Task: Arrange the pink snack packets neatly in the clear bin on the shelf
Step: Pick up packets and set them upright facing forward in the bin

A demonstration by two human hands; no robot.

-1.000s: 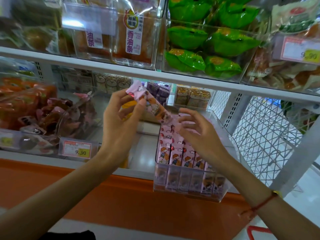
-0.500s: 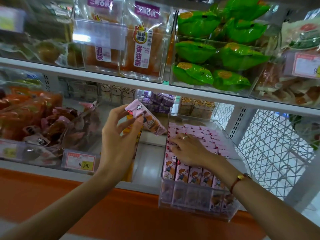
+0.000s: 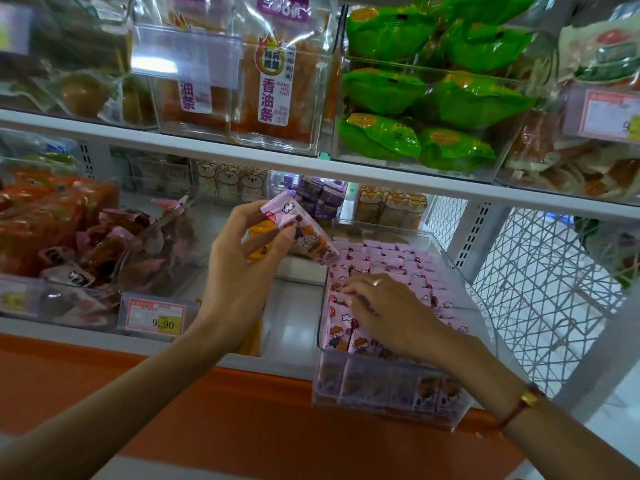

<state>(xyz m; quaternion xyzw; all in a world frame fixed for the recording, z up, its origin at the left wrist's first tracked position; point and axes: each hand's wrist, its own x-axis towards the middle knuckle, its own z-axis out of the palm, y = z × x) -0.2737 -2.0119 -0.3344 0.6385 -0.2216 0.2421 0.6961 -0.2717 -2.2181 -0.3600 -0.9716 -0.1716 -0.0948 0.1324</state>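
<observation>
Left hand (image 3: 242, 271) pinches a pink snack packet (image 3: 299, 230) above the shelf; right hand (image 3: 384, 310) presses flat, unclenched, on packets in the clear bin (image 3: 391, 389). Careless insertion could topple rows.

Green packets (image 3: 415, 88) above; price tag (image 3: 156, 318) lower left.

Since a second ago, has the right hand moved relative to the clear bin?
Yes. The right hand was raised above the bin's back rows; now it has dropped forward onto the pink packets near the front of the clear bin.
</observation>
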